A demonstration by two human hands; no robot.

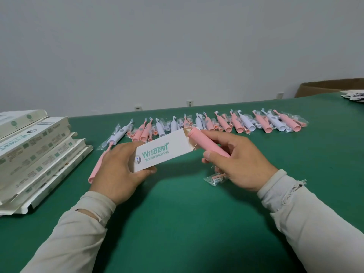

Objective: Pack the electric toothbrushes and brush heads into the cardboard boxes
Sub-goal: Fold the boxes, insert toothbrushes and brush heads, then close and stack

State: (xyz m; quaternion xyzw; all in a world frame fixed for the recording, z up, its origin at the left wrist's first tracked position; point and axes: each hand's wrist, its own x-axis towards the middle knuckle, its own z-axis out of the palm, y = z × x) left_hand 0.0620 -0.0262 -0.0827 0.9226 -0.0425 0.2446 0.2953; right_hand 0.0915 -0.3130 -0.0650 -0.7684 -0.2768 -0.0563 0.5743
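My left hand (116, 170) grips a small white cardboard box (163, 150) with green print, held above the green table with its open end facing right. My right hand (236, 162) holds a pink electric toothbrush handle (204, 142), whose tip sits at the box's open flaps. Under my right hand a wrapped pink brush head (215, 179) is partly hidden; I cannot tell whether my fingers hold it or it lies on the table. Another pink toothbrush (98, 166) lies on the table behind my left hand.
A long row of pink and white toothbrushes and bagged brush heads (226, 123) runs across the green table (177, 223). Stacked flat white boxes (35, 152) stand at the left. A brown carton (331, 87) and some leaflets (354, 96) are at the far right.
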